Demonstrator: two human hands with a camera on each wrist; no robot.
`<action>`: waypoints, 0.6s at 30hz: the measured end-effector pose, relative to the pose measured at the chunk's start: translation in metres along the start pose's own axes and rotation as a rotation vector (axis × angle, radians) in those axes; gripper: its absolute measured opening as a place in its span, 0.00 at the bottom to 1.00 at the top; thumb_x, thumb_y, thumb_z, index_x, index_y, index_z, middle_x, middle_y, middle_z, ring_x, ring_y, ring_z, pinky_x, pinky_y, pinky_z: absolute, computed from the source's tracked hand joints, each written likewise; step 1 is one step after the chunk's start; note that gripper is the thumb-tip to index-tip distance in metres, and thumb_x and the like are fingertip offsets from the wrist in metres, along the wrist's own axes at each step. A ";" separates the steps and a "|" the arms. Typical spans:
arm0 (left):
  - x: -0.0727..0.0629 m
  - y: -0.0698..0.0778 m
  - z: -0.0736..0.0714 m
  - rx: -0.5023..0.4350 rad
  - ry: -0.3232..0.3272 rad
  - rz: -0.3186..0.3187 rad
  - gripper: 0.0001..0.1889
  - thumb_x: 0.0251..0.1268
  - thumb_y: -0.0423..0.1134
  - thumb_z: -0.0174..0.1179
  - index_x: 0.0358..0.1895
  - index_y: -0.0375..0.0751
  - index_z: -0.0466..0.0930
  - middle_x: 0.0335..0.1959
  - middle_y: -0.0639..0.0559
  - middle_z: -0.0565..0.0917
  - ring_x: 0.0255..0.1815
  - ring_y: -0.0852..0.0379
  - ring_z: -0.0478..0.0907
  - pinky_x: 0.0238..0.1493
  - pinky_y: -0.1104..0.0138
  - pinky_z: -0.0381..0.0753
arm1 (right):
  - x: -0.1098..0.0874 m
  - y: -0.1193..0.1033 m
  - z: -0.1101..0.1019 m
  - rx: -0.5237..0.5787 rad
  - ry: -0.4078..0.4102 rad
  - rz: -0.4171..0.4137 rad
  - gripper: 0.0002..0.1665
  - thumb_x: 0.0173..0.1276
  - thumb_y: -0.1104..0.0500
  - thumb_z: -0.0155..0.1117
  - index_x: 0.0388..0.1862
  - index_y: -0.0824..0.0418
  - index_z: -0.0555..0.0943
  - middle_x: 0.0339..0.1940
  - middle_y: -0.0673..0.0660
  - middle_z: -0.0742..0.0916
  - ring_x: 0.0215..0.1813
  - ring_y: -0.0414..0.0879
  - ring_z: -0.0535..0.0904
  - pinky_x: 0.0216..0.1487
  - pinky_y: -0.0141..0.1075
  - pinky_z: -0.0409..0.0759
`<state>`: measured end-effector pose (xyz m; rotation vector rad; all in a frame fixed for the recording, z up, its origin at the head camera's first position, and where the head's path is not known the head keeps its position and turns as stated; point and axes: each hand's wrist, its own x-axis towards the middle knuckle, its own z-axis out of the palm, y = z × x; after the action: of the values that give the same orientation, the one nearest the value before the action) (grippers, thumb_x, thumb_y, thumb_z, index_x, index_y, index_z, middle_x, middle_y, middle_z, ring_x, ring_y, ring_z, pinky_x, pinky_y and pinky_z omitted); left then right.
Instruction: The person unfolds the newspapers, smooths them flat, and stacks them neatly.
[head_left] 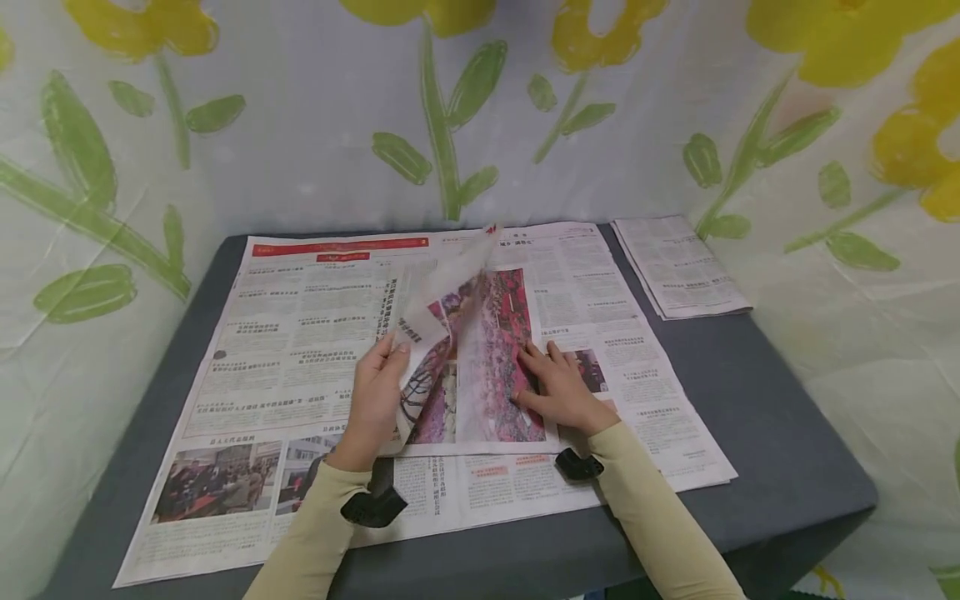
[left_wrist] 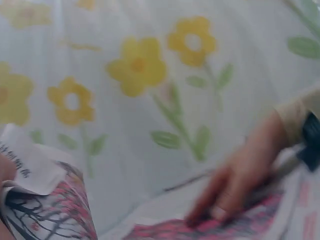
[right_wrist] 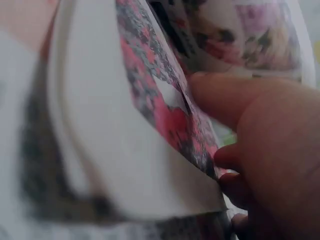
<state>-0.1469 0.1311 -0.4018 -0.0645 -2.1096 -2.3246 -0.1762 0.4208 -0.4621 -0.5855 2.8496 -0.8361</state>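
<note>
A smaller folded newspaper with colour photos [head_left: 498, 367] lies on the middle of a wide newspaper spread. My left hand [head_left: 375, 400] pinches a raised leaf [head_left: 450, 287] by its left edge, thumb on top. That leaf stands tilted and bent, showing dark branches and blossom in the left wrist view. My right hand [head_left: 562, 392] rests with spread fingers on the right part of the pink photo page. Blurred in the left wrist view, the right hand [left_wrist: 235, 180] touches the same page. Up close in the right wrist view, its thumb [right_wrist: 225, 97] lies beside curved printed paper [right_wrist: 145, 60].
Beneath everything, the spread newspaper [head_left: 285, 333] covers much of a dark grey table [head_left: 780, 417]. Another folded newspaper [head_left: 686, 271] lies at the back right. A white curtain [head_left: 300, 108] with yellow flowers hangs behind and at both sides.
</note>
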 end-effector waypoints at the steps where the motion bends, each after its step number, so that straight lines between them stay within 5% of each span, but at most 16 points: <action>1: -0.001 0.004 -0.006 -0.095 0.027 -0.002 0.24 0.85 0.38 0.39 0.78 0.36 0.61 0.69 0.48 0.75 0.58 0.67 0.78 0.55 0.76 0.80 | 0.000 -0.001 0.000 -0.017 -0.010 0.002 0.46 0.71 0.44 0.62 0.80 0.64 0.62 0.83 0.66 0.60 0.83 0.76 0.45 0.77 0.73 0.42; 6: -0.005 0.019 -0.040 -0.428 0.201 0.021 0.26 0.85 0.42 0.37 0.81 0.42 0.54 0.72 0.53 0.71 0.63 0.65 0.79 0.59 0.73 0.81 | -0.002 -0.006 -0.002 -0.083 -0.042 0.034 0.46 0.72 0.42 0.62 0.80 0.63 0.62 0.84 0.66 0.59 0.83 0.77 0.43 0.78 0.72 0.42; 11: -0.013 0.022 -0.081 -0.557 0.342 0.037 0.27 0.85 0.43 0.38 0.82 0.52 0.52 0.80 0.53 0.62 0.78 0.56 0.64 0.62 0.72 0.79 | -0.003 -0.007 -0.005 -0.117 -0.074 0.062 0.46 0.73 0.42 0.61 0.81 0.61 0.61 0.84 0.66 0.59 0.82 0.77 0.43 0.78 0.72 0.44; 18: -0.026 0.004 -0.125 -0.767 0.521 0.038 0.22 0.85 0.39 0.37 0.76 0.53 0.64 0.71 0.56 0.70 0.80 0.53 0.61 0.57 0.66 0.82 | -0.008 -0.002 -0.017 -0.137 -0.097 0.103 0.45 0.72 0.43 0.63 0.80 0.62 0.62 0.84 0.66 0.59 0.82 0.77 0.43 0.77 0.74 0.42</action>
<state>-0.1250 0.0058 -0.4108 0.4396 -0.9243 -2.5941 -0.1724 0.4309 -0.4471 -0.4746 2.8364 -0.5832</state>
